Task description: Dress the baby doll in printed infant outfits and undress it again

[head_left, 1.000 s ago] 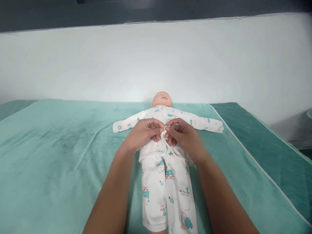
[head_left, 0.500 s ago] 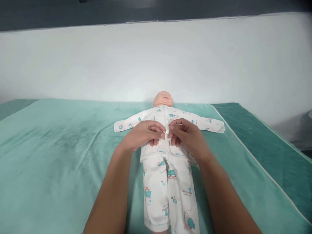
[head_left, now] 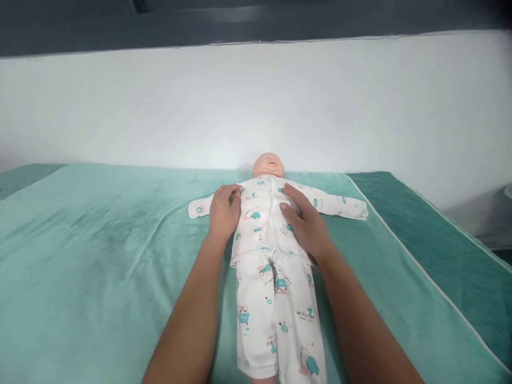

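Observation:
A baby doll (head_left: 268, 164) lies on its back with its head at the far end and its arms stretched to both sides. It wears a white printed shirt (head_left: 256, 234) and matching trousers (head_left: 256, 320). The shirt's front edges meet along the middle. My left hand (head_left: 226, 209) rests at the shirt's left side, by the armpit, thumb apart from the fingers and nothing in it. On the right of the chest lies my right hand (head_left: 304, 221), open, with thumb and fingers spread over the cloth.
A light green blanket (head_left: 100, 256) spreads under the doll, with a darker green strip (head_left: 452, 240) along the right beyond a pale edge. Behind the doll's head rises a white wall (head_left: 256, 101), topped by a dark band (head_left: 256, 21).
Both hands have let go of the button at the shirt's middle and moved apart, the left to the shirt's side, the right onto the chest. The doll stays in place.

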